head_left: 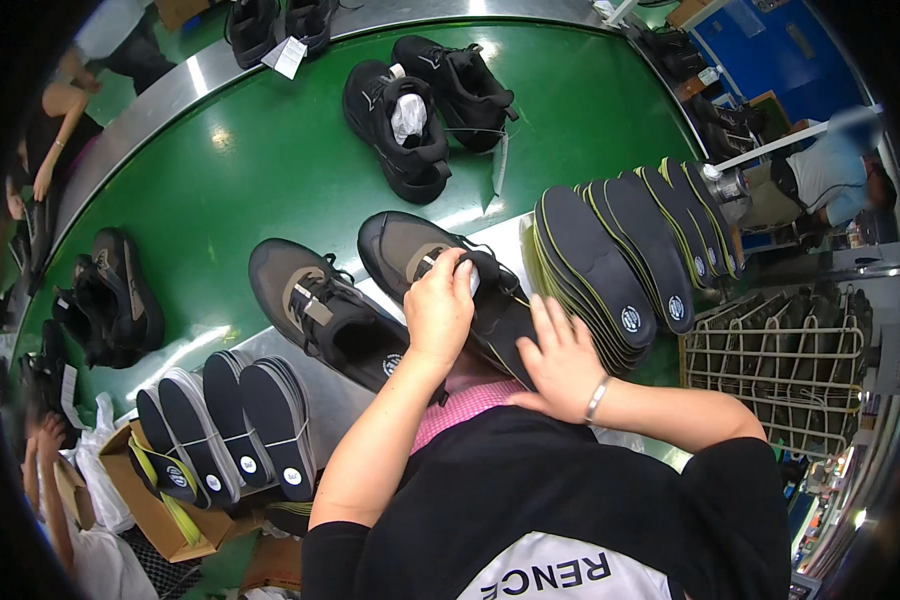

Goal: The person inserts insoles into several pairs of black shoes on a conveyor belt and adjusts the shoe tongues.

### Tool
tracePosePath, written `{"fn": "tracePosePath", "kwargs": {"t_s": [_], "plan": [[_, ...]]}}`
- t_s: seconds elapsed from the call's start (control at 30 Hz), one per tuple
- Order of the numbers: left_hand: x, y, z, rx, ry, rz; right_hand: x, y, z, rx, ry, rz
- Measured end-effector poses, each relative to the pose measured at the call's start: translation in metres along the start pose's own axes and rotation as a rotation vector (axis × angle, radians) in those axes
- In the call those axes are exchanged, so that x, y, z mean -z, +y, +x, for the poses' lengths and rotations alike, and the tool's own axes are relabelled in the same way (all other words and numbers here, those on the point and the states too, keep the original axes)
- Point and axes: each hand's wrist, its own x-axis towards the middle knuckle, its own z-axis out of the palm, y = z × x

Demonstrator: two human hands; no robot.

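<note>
A brown-and-black sneaker (395, 245) lies in front of me, toe pointing away. My left hand (440, 310) is closed on its tongue at the collar. My right hand (567, 368), fingers spread and slightly blurred, is at the heel end, beside a dark insole (505, 322) that lies partly in the shoe opening. Whether the palm presses on the insole is hard to tell. To the left rests the matching sneaker (300, 290), a dark insole with a round white mark showing at its heel; my left forearm covers part of it.
Stacked black insoles with yellow-green edges (590, 260) stand close on my right. Tied insole bundles (270, 420) and a cardboard box (160, 500) are on the left. Black shoes (395, 130) sit on the green surface (230, 190) beyond. A wire rack (770, 370) stands right; other people work around.
</note>
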Motion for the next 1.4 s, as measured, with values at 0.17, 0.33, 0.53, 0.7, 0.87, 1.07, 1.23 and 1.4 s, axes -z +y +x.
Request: {"fn": "tracePosePath", "kwargs": {"t_s": [0.17, 0.33, 0.53, 0.7, 0.87, 1.07, 1.23, 1.4], "plan": [[0.000, 0.001, -0.001, 0.003, -0.040, 0.012, 0.031, 0.019, -0.010, -0.135, -0.266, 0.047], [0.003, 0.003, -0.002, -0.003, -0.051, 0.026, 0.013, 0.012, 0.016, -0.001, -0.091, 0.050], [0.002, 0.005, -0.004, -0.003, -0.062, 0.023, -0.040, 0.001, 0.065, 0.046, -0.179, -0.050], [0.003, 0.003, -0.005, -0.003, -0.033, -0.001, -0.045, 0.006, 0.079, 0.119, -0.473, -0.064], [0.002, 0.002, -0.005, -0.034, -0.018, -0.008, -0.023, 0.006, 0.093, 0.178, -0.740, -0.146], [0.001, 0.009, -0.006, -0.037, -0.037, 0.018, -0.040, 0.006, 0.090, 0.231, -0.640, -0.196], [0.001, 0.004, -0.006, -0.048, -0.010, 0.051, -0.017, 0.018, 0.078, 0.427, -0.779, -0.124], [-0.001, 0.009, -0.006, -0.063, -0.027, 0.049, -0.019, 0.028, 0.056, 0.555, -0.909, -0.130]]}}
